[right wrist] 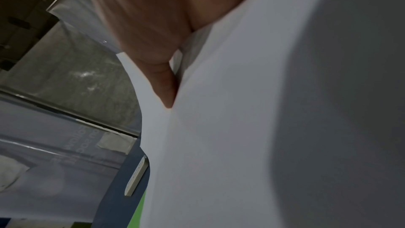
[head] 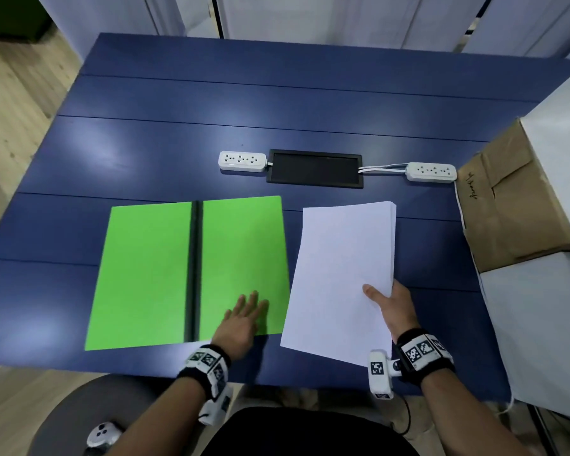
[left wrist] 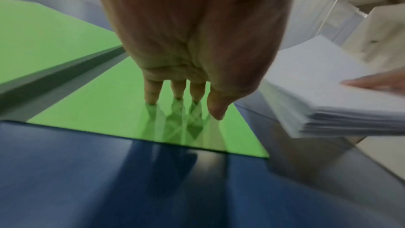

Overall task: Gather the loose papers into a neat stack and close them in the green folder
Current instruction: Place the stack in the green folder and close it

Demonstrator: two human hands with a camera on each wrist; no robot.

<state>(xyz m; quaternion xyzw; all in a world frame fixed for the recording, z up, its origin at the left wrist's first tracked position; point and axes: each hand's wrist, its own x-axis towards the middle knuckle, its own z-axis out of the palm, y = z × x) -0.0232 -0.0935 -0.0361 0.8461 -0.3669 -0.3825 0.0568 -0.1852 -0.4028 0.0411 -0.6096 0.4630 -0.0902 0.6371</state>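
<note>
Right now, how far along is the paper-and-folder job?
Done: the papers already form one fairly square stack. In hand: the right hand grips the stack's near right edge, lifted beside the green folder, which lies open; the left hand rests flat on its right half. Left: lay the stack inside and close the cover.

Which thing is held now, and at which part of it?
The right hand grips the paper stack at its right edge, near the nearer corner. The left hand only lies flat on the green folder.

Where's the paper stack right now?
In the head view, the paper stack is right of the open green folder, gripped by the right hand.
</note>
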